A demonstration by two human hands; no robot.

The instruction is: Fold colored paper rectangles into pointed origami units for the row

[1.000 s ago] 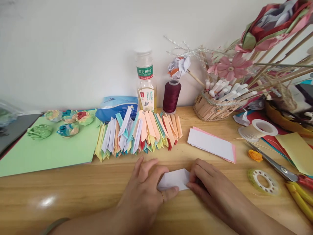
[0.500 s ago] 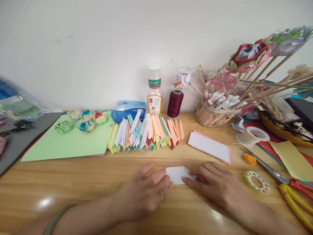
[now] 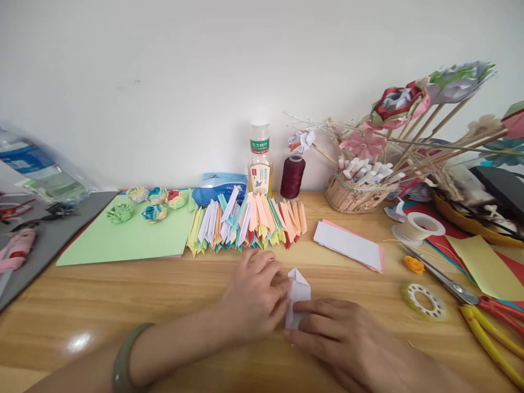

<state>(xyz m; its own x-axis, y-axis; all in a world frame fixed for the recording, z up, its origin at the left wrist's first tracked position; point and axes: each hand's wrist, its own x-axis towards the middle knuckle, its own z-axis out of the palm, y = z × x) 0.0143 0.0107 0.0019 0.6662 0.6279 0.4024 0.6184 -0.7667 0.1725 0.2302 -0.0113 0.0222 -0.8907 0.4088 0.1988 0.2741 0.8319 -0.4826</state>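
A small white piece of paper, with slanted folds at its far end, stands lengthwise on the wooden table between my hands. My left hand is at its left edge, thumb and fingers closing on the paper. At the near end, my right hand grips the paper with its fingers laid over it; that end is partly hidden. Beyond my hands lies a row of folded colored paper pieces. To the right is a stack of white and pink paper strips.
Green sheets carry several paper flowers. At the back stand a bottle, a maroon thread spool and a basket of pens. On the right lie a tape roll, scissors and yellow-handled pliers.
The white paper has turned from lying crosswise to pointing away from me. My left hand has moved forward along its side, and my right hand has come nearer to me. The view has shifted slightly.
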